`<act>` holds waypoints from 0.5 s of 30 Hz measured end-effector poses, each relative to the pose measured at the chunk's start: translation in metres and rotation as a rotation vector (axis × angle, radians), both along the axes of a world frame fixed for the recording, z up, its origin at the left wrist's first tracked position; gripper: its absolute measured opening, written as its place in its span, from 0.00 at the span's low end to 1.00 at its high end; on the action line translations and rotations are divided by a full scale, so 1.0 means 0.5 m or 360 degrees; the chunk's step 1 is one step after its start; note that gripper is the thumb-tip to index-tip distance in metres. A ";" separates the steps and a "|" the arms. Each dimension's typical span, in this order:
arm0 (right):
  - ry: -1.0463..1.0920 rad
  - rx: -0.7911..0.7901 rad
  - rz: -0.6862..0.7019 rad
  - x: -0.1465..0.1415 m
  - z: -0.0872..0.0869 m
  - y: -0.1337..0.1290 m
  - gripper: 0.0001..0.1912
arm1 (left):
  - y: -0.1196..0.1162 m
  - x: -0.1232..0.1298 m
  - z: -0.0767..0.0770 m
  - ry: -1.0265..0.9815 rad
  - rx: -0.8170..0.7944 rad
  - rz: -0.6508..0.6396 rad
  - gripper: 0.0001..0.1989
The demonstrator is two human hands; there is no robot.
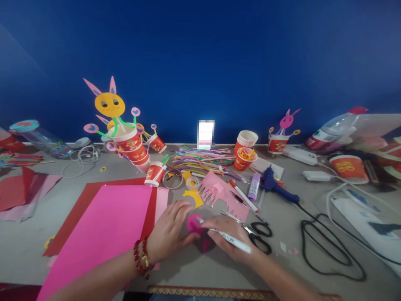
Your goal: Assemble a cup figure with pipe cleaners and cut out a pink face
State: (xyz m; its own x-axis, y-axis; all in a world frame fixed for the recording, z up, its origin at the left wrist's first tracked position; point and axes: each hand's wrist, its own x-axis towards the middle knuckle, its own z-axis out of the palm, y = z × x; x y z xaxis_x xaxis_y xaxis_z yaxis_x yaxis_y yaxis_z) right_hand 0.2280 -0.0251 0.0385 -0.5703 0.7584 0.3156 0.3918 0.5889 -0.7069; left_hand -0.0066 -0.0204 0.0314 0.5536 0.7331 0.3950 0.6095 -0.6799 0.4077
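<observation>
A small magenta paper disc [193, 225] lies on the table between my hands, with a narrow magenta paper piece [205, 246] just below it. My left hand [171, 228] rests at the disc's left side, fingers stretched, the thumb at its lower edge and apart from the forefinger. My right hand [228, 236] is closed around a white acrylic marker [234, 241], whose tip end reaches the disc's right side. Black-handled scissors [261, 230] lie beside my right hand, their blades partly hidden by it. Beyond my fingers is a cut yellow paper scrap [194, 198].
Magenta and red sheets [103, 225] lie left. Pink fringed paper [219, 192], a red-and-white marker [242, 194], a glue stick [254, 187] and a blue glue gun [278, 188] with its cord are right. Behind stand decorated paper cups [128, 144], pipe cleaners [203, 159] and a lit phone [206, 133].
</observation>
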 end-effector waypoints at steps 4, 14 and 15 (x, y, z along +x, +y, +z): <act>0.0291 -0.0408 -0.0017 -0.024 0.012 -0.025 0.16 | -0.017 0.014 0.014 0.0124 -0.0046 -0.0235 0.07; 0.0902 -0.1169 -0.0155 -0.054 0.037 -0.066 0.28 | -0.063 0.031 0.072 -0.0230 -0.0968 -0.0536 0.31; 0.0937 -0.1188 -0.0215 -0.058 0.044 -0.075 0.28 | -0.065 0.032 0.088 -0.0289 -0.1126 -0.0536 0.30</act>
State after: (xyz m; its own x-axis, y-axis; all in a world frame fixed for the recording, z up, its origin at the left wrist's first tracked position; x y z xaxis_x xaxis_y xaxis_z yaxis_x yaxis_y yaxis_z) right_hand 0.1990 -0.0626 0.0605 -0.3676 0.9275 -0.0677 -0.1140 -0.1172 -0.9865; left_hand 0.0092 -0.0527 0.0755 0.7613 0.6484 0.0043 0.3007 -0.3590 0.8836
